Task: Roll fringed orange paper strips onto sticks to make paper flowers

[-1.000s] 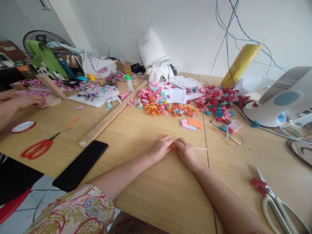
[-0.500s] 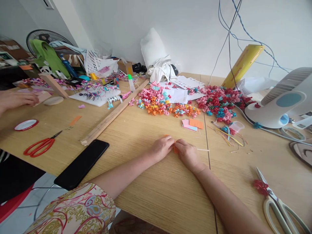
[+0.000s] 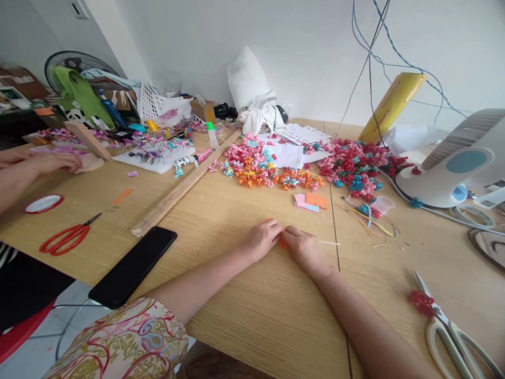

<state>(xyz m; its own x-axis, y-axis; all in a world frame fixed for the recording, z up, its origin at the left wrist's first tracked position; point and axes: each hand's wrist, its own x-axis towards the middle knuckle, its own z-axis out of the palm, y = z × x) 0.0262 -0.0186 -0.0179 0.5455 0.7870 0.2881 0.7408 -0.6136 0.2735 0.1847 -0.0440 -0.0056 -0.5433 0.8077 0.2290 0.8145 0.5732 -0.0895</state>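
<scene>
My left hand [image 3: 262, 240] and my right hand [image 3: 306, 248] meet over the table, fingers closed on a small piece of orange paper [image 3: 283, 243]. Most of the paper is hidden by the fingers. A thin pale stick [image 3: 330, 243] pokes out to the right from beside my right hand; I cannot tell if that hand grips it. Beyond my hands lie pink, blue and orange paper slips [image 3: 316, 200]. Farther back spread orange and pink paper flowers [image 3: 252, 168], with red, pink and blue ones [image 3: 355, 163] to their right.
Left of my arm are a black phone [image 3: 134, 267], red-handled scissors [image 3: 67, 238] and a long wooden bar [image 3: 189, 182]. White-handled scissors [image 3: 445, 326] lie right of my right forearm. A white fan [image 3: 450, 163] stands at the right. A co-worker's hands [image 3: 51, 162] are at far left.
My hands stay almost where they were, both on the orange paper. At far left the co-worker's hand has shifted to the right, and a second hand now shows behind it.
</scene>
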